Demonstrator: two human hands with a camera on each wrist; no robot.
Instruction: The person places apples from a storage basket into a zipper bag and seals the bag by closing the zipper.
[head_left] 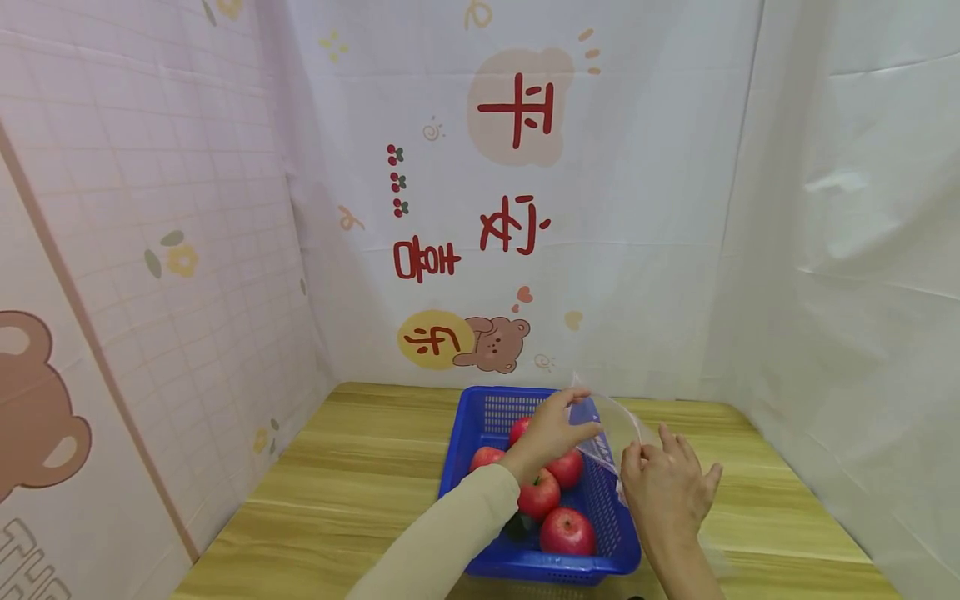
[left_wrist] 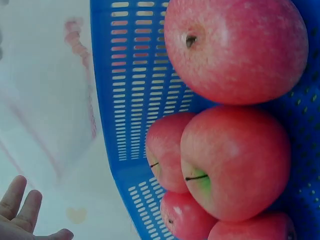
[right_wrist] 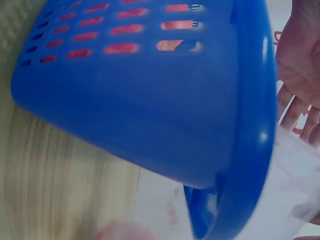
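A clear plastic bag [head_left: 618, 423] hangs with its mouth spread between my two hands, over the right side of a blue basket [head_left: 551, 571]. My left hand [head_left: 553, 429] reaches across the basket, its fingers extended against the bag's edge and its thumb apart from them; the left wrist view shows these fingers straight. On the other side, my right hand [head_left: 667, 483] pinches the bag's rim between thumb and forefinger while its other fingers stick out. Several red apples [head_left: 567, 532] lie in the basket, partly hidden by my left forearm.
The basket stands on a wood-grain table [head_left: 337, 483]. Something dark green [head_left: 517, 525] lies among the apples. White printed cloth [head_left: 637, 208] encloses the table at the back and both sides.
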